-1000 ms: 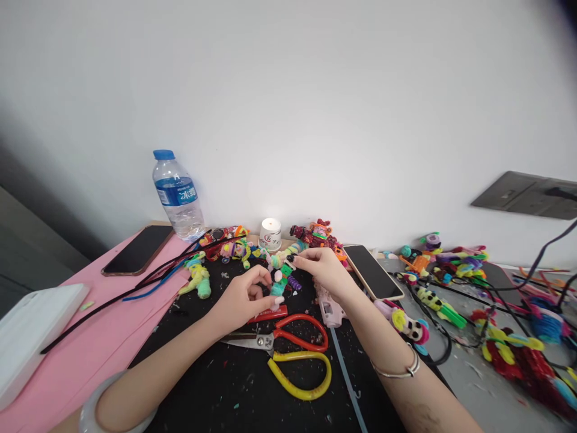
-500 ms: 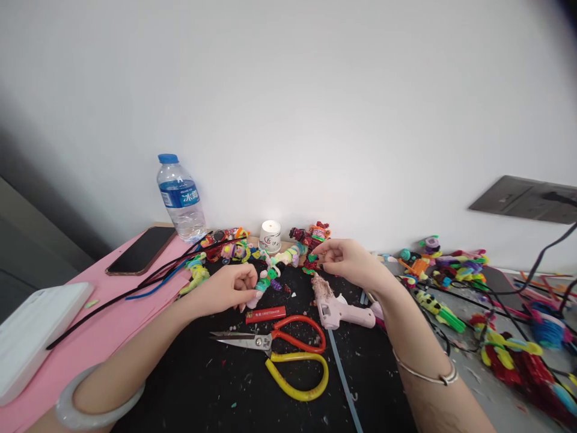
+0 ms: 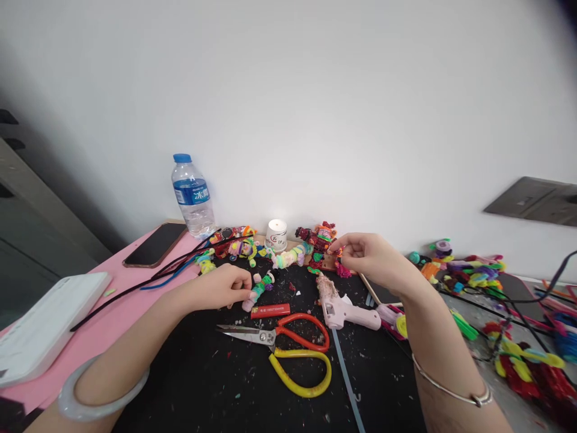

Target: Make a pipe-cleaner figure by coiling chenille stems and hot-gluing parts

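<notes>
"Where's the action?"

"Left hand [image 3: 229, 287], at the green-and-pink figure [image 3: 260, 287] lying on the black mat [image 3: 193, 379], short of the back edge of the counter [image 3: 512, 402]! Fingers narrow, tips at its pink end, probably steadying it; I can't tell whether they grip."

"And the right hand [image 3: 367, 257]?"

"Out by the maroon figure [image 3: 321, 238] near that back edge, thumb and forefinger slightly parted; can't tell if anything's between them."

"Those 2 tools?"

"Scissors [image 3: 269, 338], handles toward the counter's right edge; glue gun [image 3: 350, 314], nozzle toward the back. Parked mid-mat, likely for quick reach!"
</notes>
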A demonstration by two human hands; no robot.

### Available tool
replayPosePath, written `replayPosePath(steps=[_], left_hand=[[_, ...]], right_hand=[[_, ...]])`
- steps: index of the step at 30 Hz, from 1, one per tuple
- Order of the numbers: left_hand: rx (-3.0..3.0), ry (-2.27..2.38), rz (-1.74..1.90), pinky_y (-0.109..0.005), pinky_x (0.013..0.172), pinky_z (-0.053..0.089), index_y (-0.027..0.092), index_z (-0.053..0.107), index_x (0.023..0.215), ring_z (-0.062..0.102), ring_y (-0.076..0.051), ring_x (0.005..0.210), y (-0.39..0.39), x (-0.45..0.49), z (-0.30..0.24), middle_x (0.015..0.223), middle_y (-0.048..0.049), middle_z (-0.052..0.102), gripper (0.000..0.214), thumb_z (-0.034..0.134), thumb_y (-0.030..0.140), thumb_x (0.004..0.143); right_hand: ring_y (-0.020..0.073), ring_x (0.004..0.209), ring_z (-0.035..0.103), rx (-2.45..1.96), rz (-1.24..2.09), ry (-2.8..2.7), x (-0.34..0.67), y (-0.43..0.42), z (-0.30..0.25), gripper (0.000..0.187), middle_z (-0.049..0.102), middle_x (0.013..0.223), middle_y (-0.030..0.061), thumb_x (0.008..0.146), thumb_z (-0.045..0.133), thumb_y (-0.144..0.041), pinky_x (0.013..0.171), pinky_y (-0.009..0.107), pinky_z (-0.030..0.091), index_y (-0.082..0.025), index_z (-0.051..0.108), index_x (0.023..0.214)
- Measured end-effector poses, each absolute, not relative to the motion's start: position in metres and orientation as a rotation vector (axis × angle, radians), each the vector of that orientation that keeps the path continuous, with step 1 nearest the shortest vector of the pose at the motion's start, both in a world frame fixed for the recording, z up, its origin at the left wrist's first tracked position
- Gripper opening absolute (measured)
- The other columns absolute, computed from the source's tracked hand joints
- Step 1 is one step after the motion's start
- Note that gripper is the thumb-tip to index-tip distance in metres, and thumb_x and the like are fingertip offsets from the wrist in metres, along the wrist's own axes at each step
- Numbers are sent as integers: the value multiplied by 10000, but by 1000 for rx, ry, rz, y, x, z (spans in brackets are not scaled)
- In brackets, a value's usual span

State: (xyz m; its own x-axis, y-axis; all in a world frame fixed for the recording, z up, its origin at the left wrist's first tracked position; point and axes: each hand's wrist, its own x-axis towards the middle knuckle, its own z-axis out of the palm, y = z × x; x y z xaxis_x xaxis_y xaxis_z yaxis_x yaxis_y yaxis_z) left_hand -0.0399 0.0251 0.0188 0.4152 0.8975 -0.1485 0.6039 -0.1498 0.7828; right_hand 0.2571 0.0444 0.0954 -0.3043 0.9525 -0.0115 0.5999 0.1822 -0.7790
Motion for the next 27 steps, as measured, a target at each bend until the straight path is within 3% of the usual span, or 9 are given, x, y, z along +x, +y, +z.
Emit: replayPosePath(steps=[3,7,12,15,19,22,27], left_hand=[[1820,1362,457,-215,338,284,218,604,545,455,-132,314,26,-58,31,391,34,536,214,650,364,694],[2034,1798,775,-211,451,333,206,560,565,490,-127,432,35,-92,40,455,35,529,282,534,366,795],[2179,2065,921,-242,578,398,226,659,861,600,-182,650,54,-112,20,786,-11,677,157,560,312,776],[2320,2057,831,-261,574,388,250,658,982,606,-203,647,63,-110,5,749,-10,659,239,506,315,810],[2367,1994,851,-295,631,415,235,679,810,624,-260,774,72,-101,-5,834,-66,687,139,581,323,767],[2386,1958,878,-310,657,420,229,646,728,622,-275,794,74,-95,-6,808,-77,680,130,540,277,784],[2282,2021,1039,-323,658,431,215,585,860,623,-266,755,69,-88,-1,812,-74,664,165,442,294,842]], right_hand=[[97,470,432,-1457,913,-1964,261,43,99,229,470,514,-51,650,516,-140,457,228,304,-151,628,850],[85,471,405,-1427,855,-1967,269,40,103,231,437,520,-58,665,515,-133,452,222,282,-159,637,859],[90,480,397,-1430,854,-1967,274,39,104,219,429,523,-50,674,515,-142,446,225,278,-158,648,846],[88,483,393,-1442,835,-1980,272,38,105,220,431,524,-50,672,507,-136,446,223,273,-156,648,840],[86,467,379,-1446,833,-2010,269,36,108,208,428,508,-56,674,499,-131,444,230,257,-159,641,823],[87,466,377,-1439,828,-2016,269,35,109,209,430,503,-55,669,500,-129,445,233,256,-159,644,818],[84,456,372,-1442,786,-2009,272,33,111,226,438,508,-48,669,493,-124,436,234,249,-167,657,818]])
